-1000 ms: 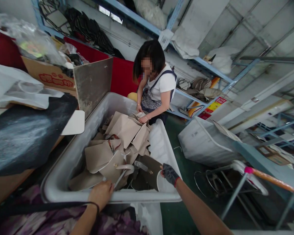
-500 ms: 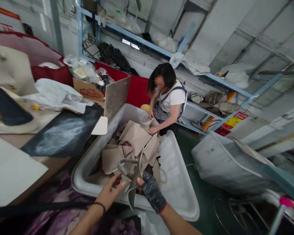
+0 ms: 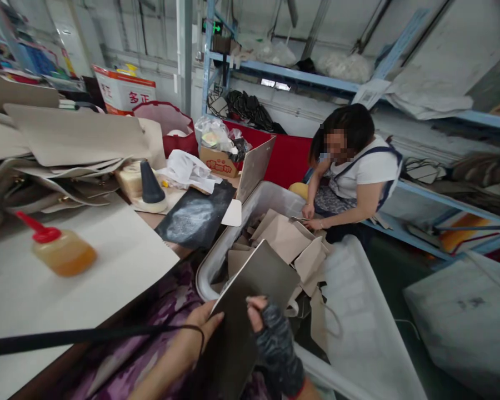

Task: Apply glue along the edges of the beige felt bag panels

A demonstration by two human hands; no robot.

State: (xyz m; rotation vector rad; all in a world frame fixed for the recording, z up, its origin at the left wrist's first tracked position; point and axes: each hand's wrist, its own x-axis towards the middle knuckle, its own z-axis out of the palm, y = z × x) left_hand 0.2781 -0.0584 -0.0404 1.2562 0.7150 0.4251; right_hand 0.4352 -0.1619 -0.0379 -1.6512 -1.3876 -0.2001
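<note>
Both my hands hold a flat dark olive bag piece (image 3: 250,300) lifted over my lap, its face tilted toward me. My left hand (image 3: 200,333), bare with a black band at the wrist, grips its left edge. My right hand (image 3: 270,339), in a dark fingerless glove, clasps its right side with the thumb on top. Just beyond lies a large grey plastic bin (image 3: 358,311) holding several beige bag pieces (image 3: 283,239). A person in a white shirt and apron (image 3: 358,172) sits at the bin's far end, hands on those pieces.
A worktable (image 3: 87,278) at my left carries a red-capped glue bottle (image 3: 58,250), a black sheet (image 3: 195,216), a black cone (image 3: 150,183), stacked beige panels (image 3: 66,139) and a cardboard box (image 3: 220,161). Blue shelving (image 3: 300,78) runs behind. Another grey bin (image 3: 466,311) stands at right.
My hands pulled the dark piece out of the bin and raised it toward me. My view swung left, bringing the worktable and glue bottle into sight.
</note>
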